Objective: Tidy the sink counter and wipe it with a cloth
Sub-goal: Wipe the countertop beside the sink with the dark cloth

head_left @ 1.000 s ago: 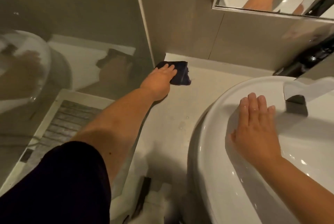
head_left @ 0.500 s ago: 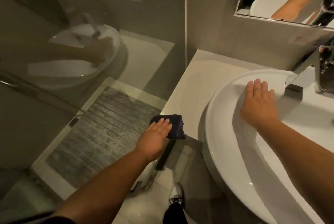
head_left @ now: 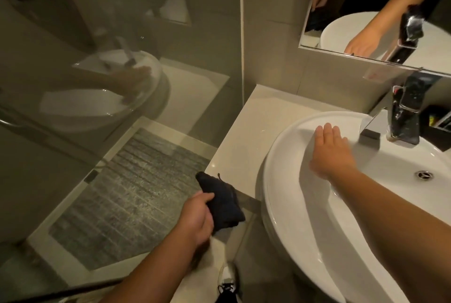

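Cloth (head_left: 220, 201) bunched in left hand (head_left: 195, 217) — right hand (head_left: 330, 153) flat on basin (head_left: 280, 168).

dark folded cloth (head_left: 220, 201), bunched, at pale counter's (head_left: 246, 131) front edge

dim warm light | glare on basin (head_left: 288, 207) | soft blur | edges bowed

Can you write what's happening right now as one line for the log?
left hand: holding dark cloth at counter front edge | right hand: flat on sink rim, empty | step: wiping
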Demonstrator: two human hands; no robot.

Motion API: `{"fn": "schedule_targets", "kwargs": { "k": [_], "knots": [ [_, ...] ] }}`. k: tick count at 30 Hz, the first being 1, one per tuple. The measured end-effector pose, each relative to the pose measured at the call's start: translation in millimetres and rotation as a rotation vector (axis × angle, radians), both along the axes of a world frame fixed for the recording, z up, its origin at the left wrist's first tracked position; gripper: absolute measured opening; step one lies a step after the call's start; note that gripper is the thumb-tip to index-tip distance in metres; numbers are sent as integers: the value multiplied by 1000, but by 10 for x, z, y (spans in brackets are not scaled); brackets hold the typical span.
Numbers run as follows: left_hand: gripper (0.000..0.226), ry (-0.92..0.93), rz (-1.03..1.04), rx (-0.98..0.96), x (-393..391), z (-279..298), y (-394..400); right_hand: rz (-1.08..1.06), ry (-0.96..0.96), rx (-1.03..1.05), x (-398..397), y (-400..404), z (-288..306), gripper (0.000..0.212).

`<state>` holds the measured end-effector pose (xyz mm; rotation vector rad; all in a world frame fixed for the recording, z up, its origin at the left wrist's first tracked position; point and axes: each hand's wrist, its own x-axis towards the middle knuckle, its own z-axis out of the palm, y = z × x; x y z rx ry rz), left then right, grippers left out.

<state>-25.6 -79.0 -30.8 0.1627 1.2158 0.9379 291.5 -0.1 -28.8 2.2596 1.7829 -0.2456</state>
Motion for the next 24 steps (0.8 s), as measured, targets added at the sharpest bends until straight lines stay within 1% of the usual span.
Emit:
{"fn": "schedule_targets", "kwargs": {
  "k": [2,3,5,8,10,12,13,15,16,17,19,21,24],
  "knots": [
    [32,41,33,102,134,176,483,-2,-12,-8,-18,10,-4,74],
    [31,100,12,163,223,260,764,-8,-13,-5,-26,17,-5,76],
    [30,330,-111,315,452,371,1377,-22,-5,8,-47,26,-7,76],
    [33,716,-324,684,926,415,2280,-42,-13,35,-83,45,-40,75],
    [46,979,-575,896,1280,319,2828,-46,-40,37,-102,62,-104,75],
    [56,1214,-956,1093,1645,127,3263,-41,-51,66,-102,68,-185,76],
    [58,1281,-1184,1189,1798,1,3404,-33,-58,87,-110,68,-216,77],
    [58,1351,-1605,1318,2051,-245,3533,-22,-67,113,-94,63,-270,79],
    [59,1375,-1732,1354,2121,-364,3548,-25,-66,118,-87,54,-293,79],
    [60,1387,-1775,1378,2152,-456,3544,-29,-67,125,-79,50,-313,79],
    [61,1377,-1734,1404,2119,-548,3534,-38,-75,146,-79,56,-331,79],
    [60,1339,-1689,1397,1997,-561,3475,-25,-88,127,-93,59,-311,83],
    [59,1269,-1678,1368,1807,-544,3238,-9,-103,92,-85,40,-256,89]
  ]
}}
